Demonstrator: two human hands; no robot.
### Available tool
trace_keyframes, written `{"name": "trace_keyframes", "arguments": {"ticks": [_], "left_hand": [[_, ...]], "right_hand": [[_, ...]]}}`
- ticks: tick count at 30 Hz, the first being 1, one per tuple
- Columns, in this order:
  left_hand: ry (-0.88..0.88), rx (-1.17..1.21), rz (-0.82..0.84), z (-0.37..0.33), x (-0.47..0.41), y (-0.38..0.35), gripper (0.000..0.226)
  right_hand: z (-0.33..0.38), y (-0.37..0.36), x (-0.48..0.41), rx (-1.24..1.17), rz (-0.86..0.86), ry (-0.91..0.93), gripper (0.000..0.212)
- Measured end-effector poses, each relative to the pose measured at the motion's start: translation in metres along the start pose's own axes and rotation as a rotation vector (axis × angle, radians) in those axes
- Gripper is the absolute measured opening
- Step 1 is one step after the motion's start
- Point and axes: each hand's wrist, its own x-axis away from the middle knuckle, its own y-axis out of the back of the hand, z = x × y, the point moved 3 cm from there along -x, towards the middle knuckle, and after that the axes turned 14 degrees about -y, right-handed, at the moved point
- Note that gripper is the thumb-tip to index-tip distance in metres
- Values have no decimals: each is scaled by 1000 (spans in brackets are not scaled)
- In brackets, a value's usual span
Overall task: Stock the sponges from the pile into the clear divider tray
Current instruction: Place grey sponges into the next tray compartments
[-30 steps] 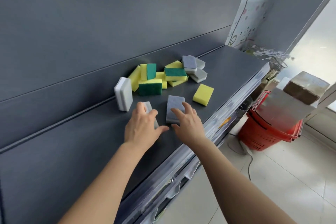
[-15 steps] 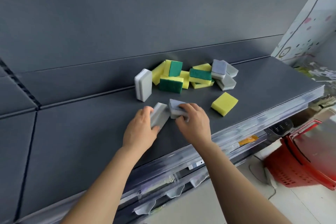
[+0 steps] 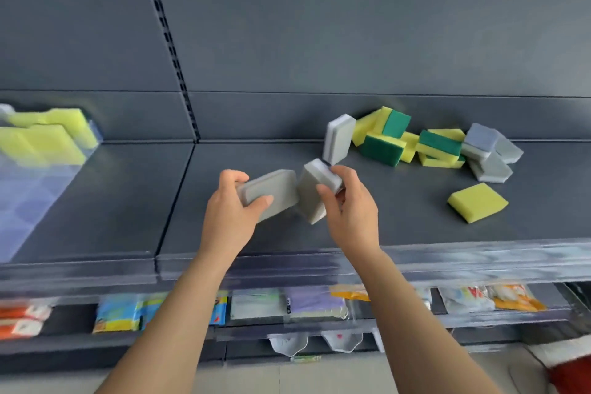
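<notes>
My left hand (image 3: 228, 217) grips a grey sponge (image 3: 271, 190) lifted above the dark shelf (image 3: 399, 221). Beside it, my right hand (image 3: 348, 211) grips a second grey sponge (image 3: 311, 195), tilted on edge and almost touching the first. Behind them one grey sponge (image 3: 337, 137) stands upright. The pile (image 3: 425, 144) of yellow-green and grey sponges lies at the back right, with one yellow sponge (image 3: 476, 205) lying apart in front. The clear divider tray (image 3: 32, 201) sits at the far left, with yellow sponges (image 3: 48, 137) in its back part.
The shelf has a clear strip (image 3: 447, 261) along its front edge. A lower shelf (image 3: 287, 304) holds packaged goods. A slotted upright (image 3: 169, 51) runs up the grey back wall. A red basket corner (image 3: 572, 376) shows at the bottom right.
Both hands lifted the two grey sponges off the shelf and carried them leftward. My view swung left, bringing the divider tray into sight.
</notes>
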Motion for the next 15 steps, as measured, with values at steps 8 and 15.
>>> {"name": "trace_keyframes", "arguments": {"ticks": [8, 15], "left_hand": [[25, -110, -142, 45, 18, 102, 20], [-68, -214, -185, 89, 26, 203, 36]], "right_hand": [[78, -62, 26, -58, 137, 125, 21], [160, -130, 63, -100, 176, 195, 20]]}}
